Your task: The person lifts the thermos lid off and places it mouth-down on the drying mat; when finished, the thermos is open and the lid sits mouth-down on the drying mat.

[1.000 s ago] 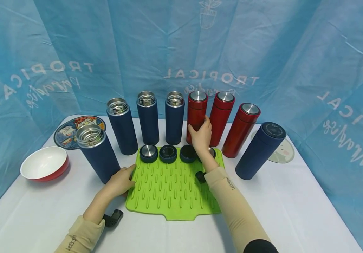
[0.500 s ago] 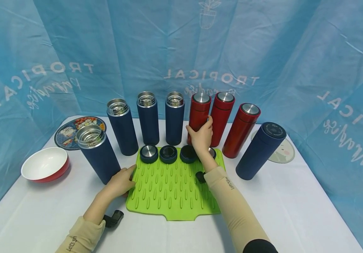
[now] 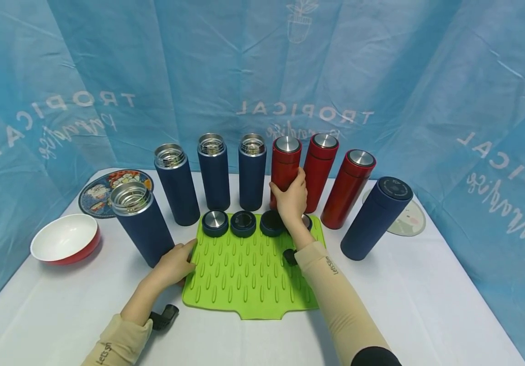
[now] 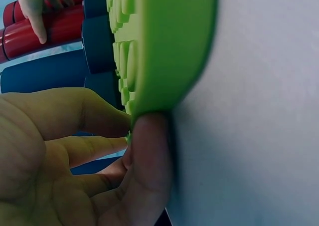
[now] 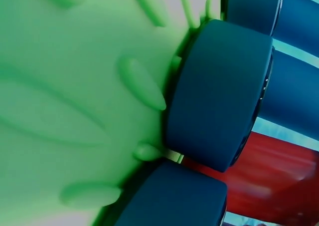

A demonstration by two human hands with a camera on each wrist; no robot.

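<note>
In the head view my right hand [image 3: 292, 199] grips the leftmost red bottle [image 3: 285, 165], which stands upright behind the green mat [image 3: 253, 269]. Thumb and index finger of my left hand [image 3: 173, 264] pinch the mat's left edge, beside an open blue bottle [image 3: 145, 231]. The left wrist view shows the fingers of that hand [image 4: 75, 156] at the edge of the mat [image 4: 174, 41]. Several dark lids, among them one with a silver top [image 3: 215, 223], lie along the mat's back edge. The right wrist view shows a lid [image 5: 219, 94] close up; the hand is out of that view.
Three more open blue bottles [image 3: 215, 175] stand at the back left. Two red bottles [image 3: 319, 173] and a closed blue bottle [image 3: 374, 221] stand to the right. A white-and-red bowl [image 3: 65, 239] and a patterned round mat [image 3: 95, 195] lie left; a pale round mat [image 3: 410, 221] lies right.
The gripped red bottle's top shifted right, then back left, with my right hand staying round it. My left hand has kept its place at the mat's edge.
</note>
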